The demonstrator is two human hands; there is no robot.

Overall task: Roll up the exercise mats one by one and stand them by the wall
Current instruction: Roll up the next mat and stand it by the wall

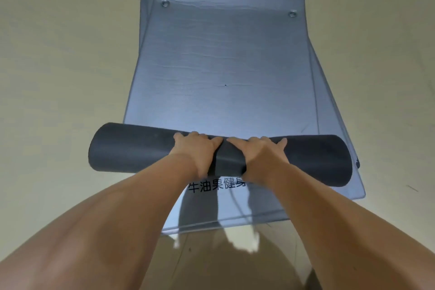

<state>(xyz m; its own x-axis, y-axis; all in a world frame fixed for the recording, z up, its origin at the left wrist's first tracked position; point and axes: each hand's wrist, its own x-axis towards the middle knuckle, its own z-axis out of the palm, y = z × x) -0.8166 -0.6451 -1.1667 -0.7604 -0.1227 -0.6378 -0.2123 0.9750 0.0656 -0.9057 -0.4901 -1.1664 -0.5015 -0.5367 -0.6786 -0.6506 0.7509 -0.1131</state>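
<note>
Both our hands sit side by side on the middle of the dark mat roll (141,148); the left hand (196,148) and right hand (259,152) each have fingers (193,135) curled over its top and clamped on it, thumbs pointing toward each other. We see the roll lying crosswise on a stack of blue-grey mats (223,66) on the beige floor (58,54), near the stack's close end, just beyond printed black characters (216,186). Two metal eyelets (165,3) mark the top mat's far end.
</note>
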